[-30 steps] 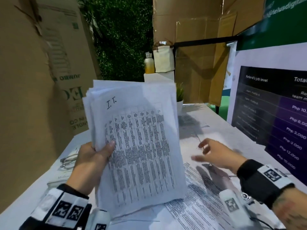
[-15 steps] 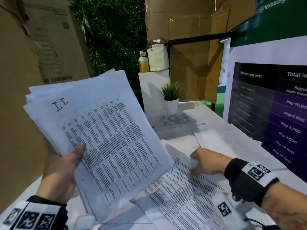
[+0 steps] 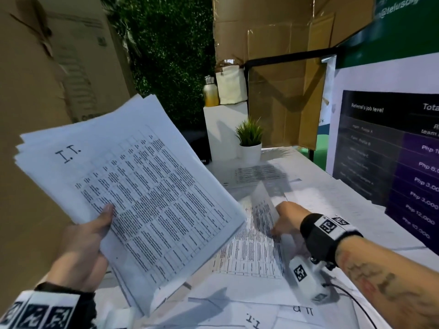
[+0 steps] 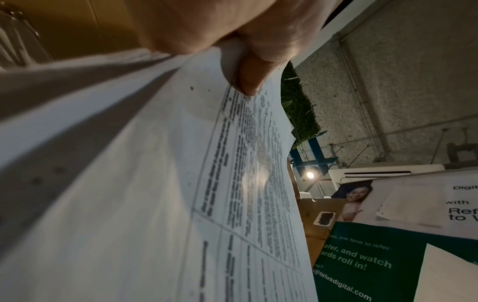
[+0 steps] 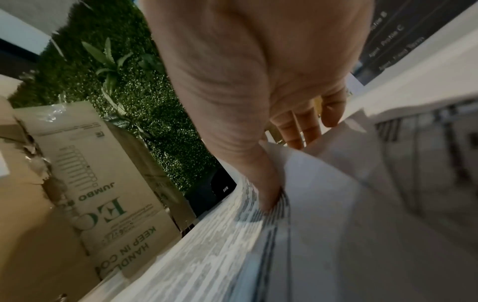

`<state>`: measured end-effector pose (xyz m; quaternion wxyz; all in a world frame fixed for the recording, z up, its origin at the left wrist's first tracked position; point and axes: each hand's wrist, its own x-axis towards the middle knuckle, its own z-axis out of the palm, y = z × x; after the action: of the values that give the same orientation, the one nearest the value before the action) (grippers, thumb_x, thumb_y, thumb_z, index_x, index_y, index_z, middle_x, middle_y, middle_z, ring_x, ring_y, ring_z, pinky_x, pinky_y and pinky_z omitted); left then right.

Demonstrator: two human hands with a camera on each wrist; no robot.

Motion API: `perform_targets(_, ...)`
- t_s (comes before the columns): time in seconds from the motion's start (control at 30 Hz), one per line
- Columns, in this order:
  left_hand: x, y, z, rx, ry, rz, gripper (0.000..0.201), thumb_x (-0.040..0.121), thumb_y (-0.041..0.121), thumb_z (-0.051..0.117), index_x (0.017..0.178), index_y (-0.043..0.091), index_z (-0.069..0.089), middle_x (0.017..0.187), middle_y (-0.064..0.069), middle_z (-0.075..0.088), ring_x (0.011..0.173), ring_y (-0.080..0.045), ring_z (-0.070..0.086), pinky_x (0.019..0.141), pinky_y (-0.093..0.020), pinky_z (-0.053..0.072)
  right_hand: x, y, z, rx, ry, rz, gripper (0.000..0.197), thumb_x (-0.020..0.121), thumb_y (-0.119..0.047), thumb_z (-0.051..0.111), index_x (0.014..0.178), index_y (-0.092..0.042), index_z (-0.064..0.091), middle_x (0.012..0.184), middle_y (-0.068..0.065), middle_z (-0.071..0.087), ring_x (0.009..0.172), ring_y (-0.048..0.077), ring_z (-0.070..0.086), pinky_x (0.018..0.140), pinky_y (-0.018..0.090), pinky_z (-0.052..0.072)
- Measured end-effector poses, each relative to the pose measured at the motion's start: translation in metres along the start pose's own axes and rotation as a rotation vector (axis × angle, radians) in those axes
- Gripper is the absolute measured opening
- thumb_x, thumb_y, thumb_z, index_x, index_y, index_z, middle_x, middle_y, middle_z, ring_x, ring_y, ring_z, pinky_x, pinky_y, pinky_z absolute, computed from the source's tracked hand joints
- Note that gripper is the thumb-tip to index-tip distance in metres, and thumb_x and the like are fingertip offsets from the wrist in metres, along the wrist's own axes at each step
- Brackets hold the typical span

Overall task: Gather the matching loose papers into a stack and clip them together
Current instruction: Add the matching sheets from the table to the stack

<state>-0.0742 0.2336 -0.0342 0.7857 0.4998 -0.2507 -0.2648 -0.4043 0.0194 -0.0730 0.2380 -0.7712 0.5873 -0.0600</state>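
My left hand (image 3: 88,243) holds a stack of printed table sheets (image 3: 133,193) marked "I.T." above the table, tilted to the left, thumb on top. The left wrist view shows that thumb (image 4: 253,69) pressing the stack (image 4: 232,183). My right hand (image 3: 285,222) pinches a single printed sheet (image 3: 263,210) and lifts its edge off the loose papers (image 3: 249,257) lying on the white table (image 3: 356,222). In the right wrist view the thumb (image 5: 261,183) lies on the curled sheet (image 5: 323,204), fingers behind it. No clip is in view.
More sheets marked "I.T." (image 3: 256,322) lie at the near edge, and another printed sheet (image 3: 259,174) farther back. A small potted plant (image 3: 250,143) stands at the table's far end. Cardboard (image 3: 35,115) walls the left side; a poster board (image 3: 392,162) stands on the right.
The left hand has tilted the stack further left and lower. The right hand went from reaching over the table to pinching one sheet and raising its edge.
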Motion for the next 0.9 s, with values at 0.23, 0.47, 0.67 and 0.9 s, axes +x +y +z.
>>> perform_targets(0.23, -0.017, 0.009, 0.013, 0.005, -0.096, 0.021, 0.020, 0.078, 0.029, 0.077, 0.092, 0.017, 0.070, 0.100, 0.003, 0.076, 0.077, -0.007, 0.075, 0.056, -0.023, 0.059, 0.003, 0.000, -0.023, 0.215, 0.098, -0.242, 0.029, 0.079, -0.005, 0.075, 0.106, -0.013, 0.069, 0.102, 0.005, 0.072, 0.094, 0.021, 0.067, 0.082, 0.037, 0.057)
perform_targets(0.47, -0.028, 0.005, 0.031, 0.000, -0.238, -0.070, 0.041, 0.082, 0.012, 0.064, 0.123, 0.009, 0.064, 0.111, -0.005, 0.078, 0.093, -0.020, 0.077, 0.068, -0.032, 0.063, -0.039, -0.017, -0.091, 0.747, 0.177, -0.501, 0.048, 0.079, 0.011, 0.070, 0.107, -0.027, 0.061, 0.107, -0.004, 0.071, 0.104, 0.018, 0.069, 0.087, 0.035, 0.057)
perform_targets(0.67, -0.035, 0.005, 0.062, 0.082, -0.334, -0.136, 0.046, 0.081, 0.003, 0.068, 0.125, -0.005, 0.056, 0.111, -0.016, 0.076, 0.094, -0.023, 0.076, 0.067, -0.028, 0.061, -0.069, -0.040, -0.131, 0.750, -0.046, -0.596, 0.036, 0.081, 0.010, 0.067, 0.115, 0.000, 0.065, 0.108, 0.015, 0.075, 0.090, 0.022, 0.075, 0.066, 0.027, 0.061)
perform_targets(0.9, -0.048, 0.004, 0.094, 0.109, -0.435, -0.129, 0.046, 0.074, 0.011, 0.067, 0.118, -0.002, 0.066, 0.116, -0.018, 0.074, 0.109, -0.032, 0.071, 0.098, -0.048, 0.054, -0.078, -0.055, -0.138, 0.922, -0.060, -0.693, 0.022, 0.097, 0.001, 0.052, 0.107, -0.005, 0.070, 0.094, 0.009, 0.077, 0.081, 0.023, 0.075, 0.067, 0.035, 0.062)
